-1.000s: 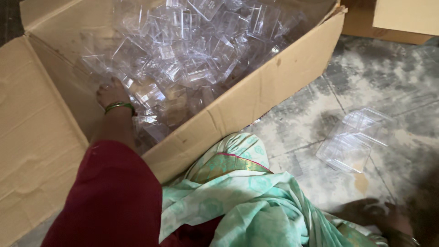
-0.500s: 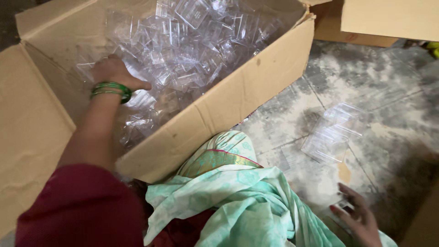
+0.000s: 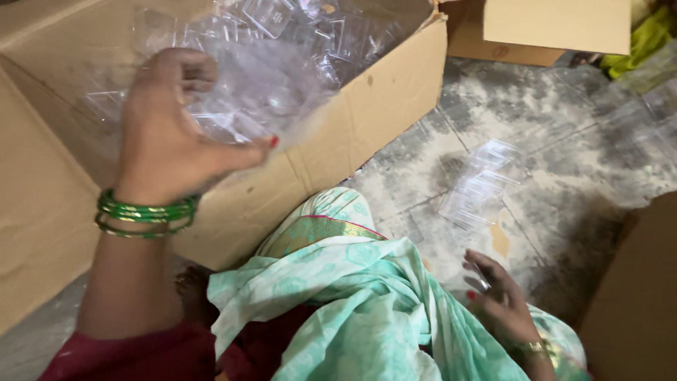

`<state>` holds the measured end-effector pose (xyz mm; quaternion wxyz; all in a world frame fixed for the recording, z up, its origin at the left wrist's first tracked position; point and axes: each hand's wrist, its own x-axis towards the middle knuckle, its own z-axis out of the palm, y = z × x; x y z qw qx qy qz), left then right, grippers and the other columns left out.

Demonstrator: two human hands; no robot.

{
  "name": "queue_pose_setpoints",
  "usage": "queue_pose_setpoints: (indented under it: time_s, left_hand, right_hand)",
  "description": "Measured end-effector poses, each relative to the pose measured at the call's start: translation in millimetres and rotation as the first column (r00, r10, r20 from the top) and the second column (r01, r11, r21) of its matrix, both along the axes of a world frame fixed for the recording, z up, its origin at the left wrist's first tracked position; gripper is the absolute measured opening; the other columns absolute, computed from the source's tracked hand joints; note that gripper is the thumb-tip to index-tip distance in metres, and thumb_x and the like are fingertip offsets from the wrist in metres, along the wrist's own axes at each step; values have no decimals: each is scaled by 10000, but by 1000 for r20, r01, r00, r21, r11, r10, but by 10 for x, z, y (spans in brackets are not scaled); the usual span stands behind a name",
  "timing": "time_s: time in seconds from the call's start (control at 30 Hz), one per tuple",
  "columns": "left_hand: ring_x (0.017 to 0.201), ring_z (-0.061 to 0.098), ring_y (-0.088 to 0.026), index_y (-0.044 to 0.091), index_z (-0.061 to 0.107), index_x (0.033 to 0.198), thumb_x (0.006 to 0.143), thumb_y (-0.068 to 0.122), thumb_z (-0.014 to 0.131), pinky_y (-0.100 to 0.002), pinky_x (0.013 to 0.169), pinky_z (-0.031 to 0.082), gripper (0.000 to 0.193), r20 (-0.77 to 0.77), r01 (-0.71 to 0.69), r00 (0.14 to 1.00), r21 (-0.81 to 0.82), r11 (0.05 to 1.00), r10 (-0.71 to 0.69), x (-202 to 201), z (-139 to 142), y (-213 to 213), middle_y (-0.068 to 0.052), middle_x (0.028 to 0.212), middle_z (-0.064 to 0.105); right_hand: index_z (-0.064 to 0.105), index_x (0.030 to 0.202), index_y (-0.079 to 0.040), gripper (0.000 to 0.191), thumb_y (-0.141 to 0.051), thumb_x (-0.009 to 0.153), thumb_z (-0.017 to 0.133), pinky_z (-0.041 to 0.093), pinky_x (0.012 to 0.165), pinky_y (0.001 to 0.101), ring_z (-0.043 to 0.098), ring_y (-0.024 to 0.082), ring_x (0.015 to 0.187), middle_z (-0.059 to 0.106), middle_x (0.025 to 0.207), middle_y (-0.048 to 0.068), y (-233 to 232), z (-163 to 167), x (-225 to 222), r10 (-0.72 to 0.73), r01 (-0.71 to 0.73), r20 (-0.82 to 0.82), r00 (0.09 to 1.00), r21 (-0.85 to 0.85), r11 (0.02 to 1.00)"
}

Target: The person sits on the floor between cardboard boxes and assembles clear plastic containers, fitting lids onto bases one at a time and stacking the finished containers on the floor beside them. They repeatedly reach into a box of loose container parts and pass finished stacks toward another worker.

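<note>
Left hand (image 3: 166, 144) pinching clear plastic clamshell tray (image 3: 261, 92) above big brown cardboard box (image 3: 367, 113); right hand (image 3: 497, 296) loose, empty near floor. Best to grip edges lightly, avoid crushing thin plastic.

My left hand (image 3: 169, 134) pinches a clear plastic tray (image 3: 264, 99), thin and glossy, its surface catching pale glints. The cardboard box (image 3: 367, 106) beside it is matt brown paperboard, a little scuffed and creased at the flaps, and full of the same shiny transparent plastic. My bangles (image 3: 144, 215) look like glossy green glass or plastic (I cannot tell which). The cloth over my lap (image 3: 352, 303) is soft, matt, mint-green woven fabric. The floor (image 3: 564, 155) is rough, mottled grey stone or cement, where another clear plastic stack (image 3: 479, 187) gleams.
</note>
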<state>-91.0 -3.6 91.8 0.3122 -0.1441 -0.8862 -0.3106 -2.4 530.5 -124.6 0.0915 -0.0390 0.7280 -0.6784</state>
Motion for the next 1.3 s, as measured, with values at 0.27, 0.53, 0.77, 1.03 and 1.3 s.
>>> queue_pose_setpoints:
  time_s: [0.27,0.53,0.77,1.03,1.3]
  left_hand:
    - [1001,652,-238,32,625,1144,516,469,969,-355,894,542,839,340,378,805,338,862,-486,-322,-745,1590,-114,1069,647]
    - [919,645,-272,8,616,1026,470,573,984,-368,809,516,874,726,276,593,225,934,-350,-444,-2154,2757,-160,1007,672]
    - [540,542,-117,37,640,647,663,546,876,-323,526,466,561,838,130,349,401,907,-421,-539,-2226,2453,-48,645,637]
    - [644,533,-123,-108,620,850,689,543,931,-322,576,546,739,708,14,472,590,807,-526,-384,-1968,2395,-70,776,587]
    - [1081,563,-372,-33,530,1257,441,578,929,-489,874,431,1094,342,357,909,-339,871,-239,471,-1664,2377,-229,1168,598]
  right_hand:
    - [251,1616,-88,1003,-262,750,725,420,1103,471,499,312,1347,383,1603,141,-507,173,-356,80,-83,-22,997,-360,929]
    - [393,1519,-127,808,-286,787,695,463,929,420,557,260,1140,525,1459,113,-140,-518,-177,-35,173,440,897,-277,945]
    - [583,1375,-154,567,-465,901,565,490,885,468,578,239,1125,637,1251,48,-305,-726,-553,-158,247,676,720,-38,968]
    - [670,1298,-101,615,-475,815,740,538,903,435,609,238,1178,684,1269,67,-232,-739,-463,-278,267,471,837,93,959]
    - [788,1049,-32,619,-572,747,795,548,969,410,714,314,1076,740,1143,194,137,-444,-63,-272,145,7,962,833,534]
